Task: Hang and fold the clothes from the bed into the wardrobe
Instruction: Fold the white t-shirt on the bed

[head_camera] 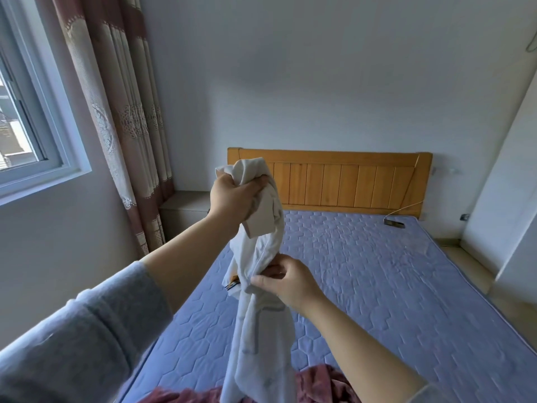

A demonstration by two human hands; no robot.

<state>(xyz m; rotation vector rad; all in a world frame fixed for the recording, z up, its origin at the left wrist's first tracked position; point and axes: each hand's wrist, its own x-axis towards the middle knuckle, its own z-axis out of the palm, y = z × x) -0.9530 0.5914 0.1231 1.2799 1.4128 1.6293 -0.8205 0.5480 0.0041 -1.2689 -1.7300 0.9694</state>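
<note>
A white garment (pixel 258 338) hangs in the air above the bed (pixel 377 286), which has a blue quilted mattress. My left hand (pixel 232 196) grips the garment's bunched top, raised in front of the wooden headboard (pixel 348 181). Lower down, my right hand (pixel 287 279) pinches a fold of the same cloth near a small orange-and-black tag. The garment's lower end drops out of view at the bottom edge. A dark pink garment (pixel 322 385) lies crumpled on the near end of the mattress. No wardrobe interior is visible.
A small dark device with a cable (pixel 394 223) lies on the mattress near the headboard. A low bedside cabinet (pixel 186 210) stands left of the bed, under a patterned curtain (pixel 128 112). A window (pixel 26 112) is on the left wall; a white panel (pixel 505 199) rises at right.
</note>
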